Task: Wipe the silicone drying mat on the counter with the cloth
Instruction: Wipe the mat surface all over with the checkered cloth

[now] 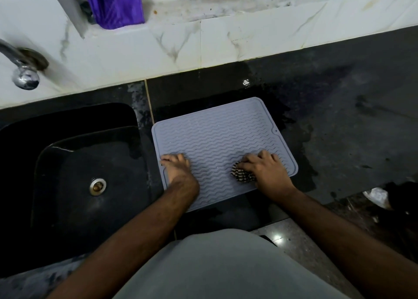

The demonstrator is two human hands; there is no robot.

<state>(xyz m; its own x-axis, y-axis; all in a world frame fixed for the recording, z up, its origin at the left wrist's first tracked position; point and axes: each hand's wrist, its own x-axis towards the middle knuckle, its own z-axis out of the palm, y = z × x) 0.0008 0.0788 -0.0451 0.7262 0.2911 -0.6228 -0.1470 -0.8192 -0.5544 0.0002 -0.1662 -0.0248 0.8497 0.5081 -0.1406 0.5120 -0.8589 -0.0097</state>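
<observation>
A pale grey silicone drying mat (217, 138) with wavy ridges lies flat on the dark counter (350, 117), just right of the sink. My left hand (177, 167) presses flat on the mat's near left edge, fingers spread, holding nothing. My right hand (264, 166) rests on the mat's near right part, pressed down on a bunched checked cloth (242, 175). Only a dark-and-light patterned bit of the cloth shows under my palm and fingers.
A black sink (74, 174) with a metal drain (97, 186) sits left of the mat. A chrome tap (22, 70) juts from the white marble wall ledge (203, 43). A purple bag (115, 4) stands on the ledge. The counter around the mat looks wet.
</observation>
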